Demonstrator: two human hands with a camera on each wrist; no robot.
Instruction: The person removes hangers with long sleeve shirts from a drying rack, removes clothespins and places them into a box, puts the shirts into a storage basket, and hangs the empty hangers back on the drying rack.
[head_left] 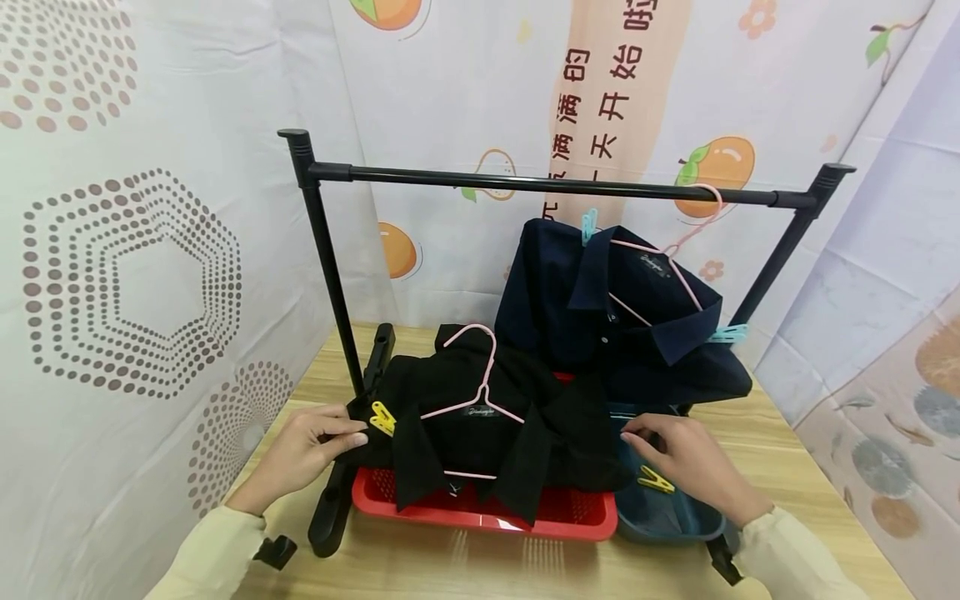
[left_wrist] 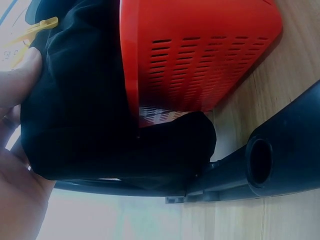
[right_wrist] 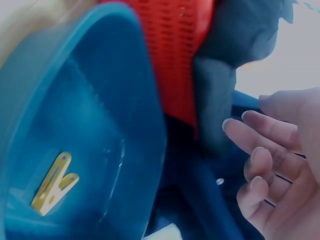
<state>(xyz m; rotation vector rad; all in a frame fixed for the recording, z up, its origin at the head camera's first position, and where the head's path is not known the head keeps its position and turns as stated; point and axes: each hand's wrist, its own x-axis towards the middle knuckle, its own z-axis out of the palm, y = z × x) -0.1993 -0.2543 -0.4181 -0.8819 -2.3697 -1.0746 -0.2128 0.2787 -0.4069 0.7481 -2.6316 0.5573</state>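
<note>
A black shirt lies over a red basket, with a pink hanger inside its collar. One yellow clothespin is clipped at the shirt's left shoulder. My left hand pinches the black cloth beside that clothespin; in the left wrist view the thumb is in front and the other fingers go behind the cloth. Above the blue basin, at the shirt's right side, is my right hand, its fingers loosely bent around nothing. Another yellow clothespin lies inside that basin.
A black rack spans both containers. From its bar hangs a navy shirt on a pink hanger, with light-blue clothespins at its shoulders. The rack's left foot rests on the wooden table. Printed curtains enclose the space.
</note>
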